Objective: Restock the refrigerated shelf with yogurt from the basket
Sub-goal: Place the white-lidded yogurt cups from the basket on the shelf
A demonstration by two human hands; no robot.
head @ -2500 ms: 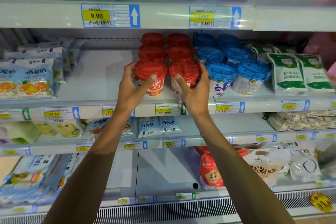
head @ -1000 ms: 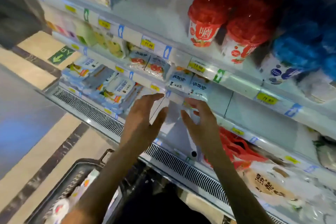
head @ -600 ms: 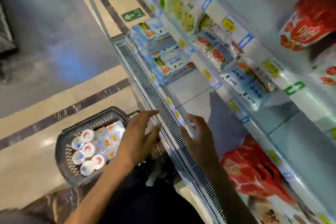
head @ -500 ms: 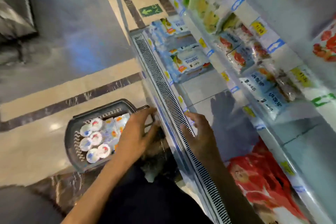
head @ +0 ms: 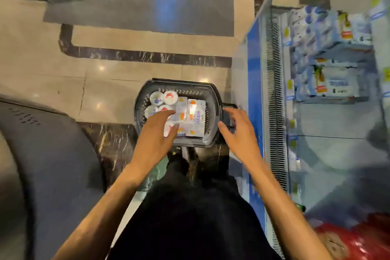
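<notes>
Far left, a big dark grey rounded shape (head: 52, 164) crowds my side, too blurred to say what it is. Next comes the beige floor (head: 42, 65) with its dark marble band (head: 143, 57). Straight ahead of my feet, the dark basket (head: 215, 99) sits on the floor, just beside the fridge. Inside it, round yogurt cups (head: 157, 98) with white foil lids fill the left half, and flat white packs (head: 195, 116) with orange print lie side by side in the right half. My left hand (head: 157, 131) is over the cups, fingers straight and spread, holding nothing. Whether the fingertips touch the lids, I can't tell. My right hand (head: 239, 131) is wide too, fingers loosely bent and empty, over the basket's right rim by its handle (head: 229, 105). Right of that runs the fridge's blue edge strip (head: 252, 65), then the vent grille (head: 274, 91). Past the grille, blue-and-white packs (head: 329, 53) are stacked on the bottom fridge shelf (head: 329, 124), with a red bag (head: 358, 238) in the near right corner.
</notes>
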